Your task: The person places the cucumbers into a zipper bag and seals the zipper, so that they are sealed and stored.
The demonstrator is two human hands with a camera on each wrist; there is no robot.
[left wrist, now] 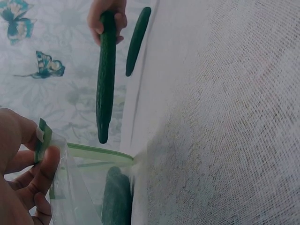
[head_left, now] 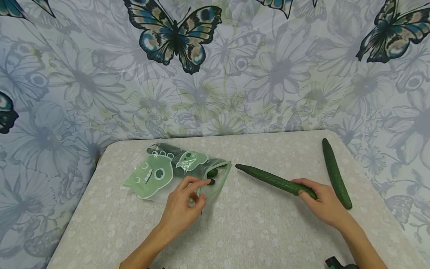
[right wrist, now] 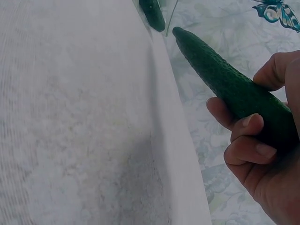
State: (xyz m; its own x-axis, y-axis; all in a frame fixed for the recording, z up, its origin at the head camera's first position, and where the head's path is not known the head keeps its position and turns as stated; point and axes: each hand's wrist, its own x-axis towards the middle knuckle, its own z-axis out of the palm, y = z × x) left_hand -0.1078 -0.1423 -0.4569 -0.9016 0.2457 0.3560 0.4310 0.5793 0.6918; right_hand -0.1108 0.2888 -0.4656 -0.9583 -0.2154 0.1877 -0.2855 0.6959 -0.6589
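Observation:
My right hand [head_left: 320, 200] grips a long green cucumber [head_left: 268, 179] near its thick end, and its narrow tip points left at the mouth of a clear zip bag [head_left: 188, 190]. With thumb and fingers, my left hand [head_left: 184, 205] pinches the bag's green-edged opening. In the left wrist view the zip edge [left wrist: 101, 153] stands apart at the mouth. Inside the bag lie cucumbers [left wrist: 117, 197], their ends showing by the opening. Green cartoon monster prints [head_left: 156, 175] cover part of the bag. The right wrist view shows fingers [right wrist: 248, 150] curled around the held cucumber.
Another cucumber [head_left: 337, 173] lies on the table at the right, beyond my right hand. A pale patterned cloth covers the table [head_left: 255, 231]. Behind it hangs a butterfly-and-flower backdrop [head_left: 215, 93]. A small black object [head_left: 339, 263] shows at the bottom edge near the right forearm.

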